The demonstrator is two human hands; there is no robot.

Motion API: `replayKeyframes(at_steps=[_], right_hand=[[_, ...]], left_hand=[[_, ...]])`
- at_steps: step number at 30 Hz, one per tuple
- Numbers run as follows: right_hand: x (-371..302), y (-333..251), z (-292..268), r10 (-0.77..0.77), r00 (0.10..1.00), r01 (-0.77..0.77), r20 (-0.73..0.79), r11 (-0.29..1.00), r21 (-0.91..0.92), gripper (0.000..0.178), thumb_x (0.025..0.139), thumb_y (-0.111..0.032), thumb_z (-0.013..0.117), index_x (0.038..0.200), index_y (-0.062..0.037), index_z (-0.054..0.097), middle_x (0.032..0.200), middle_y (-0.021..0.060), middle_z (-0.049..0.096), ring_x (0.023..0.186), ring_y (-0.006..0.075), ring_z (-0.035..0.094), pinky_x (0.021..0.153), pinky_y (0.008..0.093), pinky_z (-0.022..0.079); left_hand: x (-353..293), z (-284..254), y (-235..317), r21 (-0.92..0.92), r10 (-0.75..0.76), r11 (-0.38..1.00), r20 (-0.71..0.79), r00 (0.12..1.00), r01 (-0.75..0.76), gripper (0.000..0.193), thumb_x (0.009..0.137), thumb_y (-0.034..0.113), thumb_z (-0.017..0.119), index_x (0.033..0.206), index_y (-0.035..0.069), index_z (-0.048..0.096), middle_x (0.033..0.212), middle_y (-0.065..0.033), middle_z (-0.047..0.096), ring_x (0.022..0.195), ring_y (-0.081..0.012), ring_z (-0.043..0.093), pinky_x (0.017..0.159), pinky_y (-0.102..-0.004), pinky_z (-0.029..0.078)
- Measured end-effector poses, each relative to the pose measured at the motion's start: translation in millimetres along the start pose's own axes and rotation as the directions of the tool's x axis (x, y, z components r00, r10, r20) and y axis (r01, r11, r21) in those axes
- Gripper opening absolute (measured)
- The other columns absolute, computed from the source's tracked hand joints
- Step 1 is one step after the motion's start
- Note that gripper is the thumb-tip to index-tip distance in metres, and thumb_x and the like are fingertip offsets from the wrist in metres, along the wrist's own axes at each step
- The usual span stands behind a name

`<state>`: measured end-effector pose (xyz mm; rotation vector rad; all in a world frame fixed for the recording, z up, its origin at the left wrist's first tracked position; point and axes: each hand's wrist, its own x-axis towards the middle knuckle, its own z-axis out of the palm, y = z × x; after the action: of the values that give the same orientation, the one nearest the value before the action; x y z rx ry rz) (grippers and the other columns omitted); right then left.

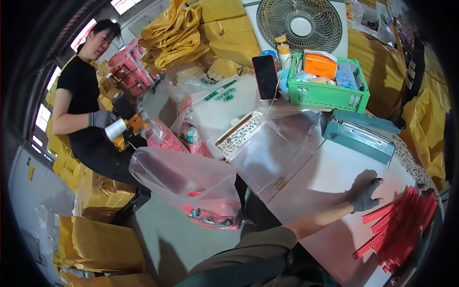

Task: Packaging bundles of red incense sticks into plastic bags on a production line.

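My left hand (366, 197), in a grey glove with bare fingertips, reaches out over the pale tabletop (306, 191). Its fingers are apart and nothing shows between them. Right beside the fingertips lies a loose pile of flat red strips (401, 229), fanned toward the left. Beyond the hand sits a teal metal bench device, apparently a bag sealer (361, 138). A large clear plastic bag (291, 148) lies flat to the left of it. My right hand is out of view.
A co-worker at left grips a yellow hand-held machine (136, 125) with a white thread spool. Between us stands a clear bag (191, 177) with red packets. At the back are a green crate (330, 98), a phone (265, 77) and a fan (300, 26). Yellow-wrapped bundles (100, 244) stand lower left.
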<state>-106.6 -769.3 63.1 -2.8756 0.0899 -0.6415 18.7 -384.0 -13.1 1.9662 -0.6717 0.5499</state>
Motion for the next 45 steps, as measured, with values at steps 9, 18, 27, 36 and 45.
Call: replayKeyframes(at_steps=[9, 18, 27, 36, 45], right_hand=[[25, 23, 83, 0.665, 0.739, -0.616, 0.108, 0.731, -0.292, 0.074, 0.092, -0.052, 0.040, 0.140, 0.0018, 0.024, 0.139, 0.0277, 0.032, 0.129, 0.0388, 0.034, 0.107, 0.0393, 0.027], [7, -9, 105, 0.543, 0.838, -0.538, 0.054, 0.839, -0.076, 0.077, 0.091, -0.056, 0.039, 0.140, 0.0019, 0.025, 0.137, 0.0287, 0.035, 0.127, 0.0400, 0.036, 0.105, 0.0396, 0.029], [4, -79, 79, 0.651, 0.717, -0.627, 0.250, 0.759, -0.176, 0.088, 0.084, -0.064, 0.043, 0.140, 0.0013, 0.025, 0.137, 0.0252, 0.038, 0.127, 0.0369, 0.038, 0.102, 0.0381, 0.033], [-79, -217, 107, 0.152, 0.911, -0.408, 0.384, 0.184, 0.894, 0.059, 0.092, -0.035, 0.053, 0.132, 0.0052, 0.037, 0.125, 0.0150, 0.049, 0.114, 0.0202, 0.047, 0.098, 0.0321, 0.036], [-242, -275, 46, -0.027, 0.761, -0.631, 0.649, 0.201, 0.749, 0.091, 0.075, -0.040, 0.071, 0.140, 0.0017, 0.022, 0.134, 0.0171, 0.041, 0.123, 0.0280, 0.042, 0.102, 0.0369, 0.035]], left_hand=[[13, 20, 2, -0.010, 0.055, 0.998, 0.074, 0.996, -0.055, 0.066, 0.061, 0.036, 0.074, 0.113, 0.000, 0.053, 0.103, -0.0203, 0.050, 0.098, -0.0372, 0.046, 0.085, -0.0430, 0.038], [21, 19, 0, 0.041, -0.112, 0.994, 0.262, 0.959, 0.105, 0.072, 0.065, 0.041, 0.073, 0.122, 0.002, 0.050, 0.120, -0.0225, 0.047, 0.114, -0.0384, 0.043, 0.099, -0.0436, 0.032], [34, -5, 35, -0.029, -0.493, 0.816, 0.488, 0.720, 0.578, 0.076, 0.065, 0.050, 0.072, 0.117, -0.003, 0.053, 0.105, -0.0220, 0.060, 0.106, -0.0338, 0.053, 0.091, -0.0352, 0.040], [-49, -73, 76, -0.663, -0.238, 0.370, 0.609, 0.756, 0.651, 0.069, 0.069, 0.031, 0.079, 0.124, 0.001, 0.049, 0.115, -0.0107, 0.058, 0.105, -0.0181, 0.055, 0.094, -0.0306, 0.043], [-194, -158, 97, -0.347, -0.223, 0.474, 0.842, 0.492, 0.809, 0.075, 0.073, 0.033, 0.075, 0.132, 0.003, 0.041, 0.122, -0.0137, 0.054, 0.113, -0.0196, 0.050, 0.101, -0.0331, 0.038]])
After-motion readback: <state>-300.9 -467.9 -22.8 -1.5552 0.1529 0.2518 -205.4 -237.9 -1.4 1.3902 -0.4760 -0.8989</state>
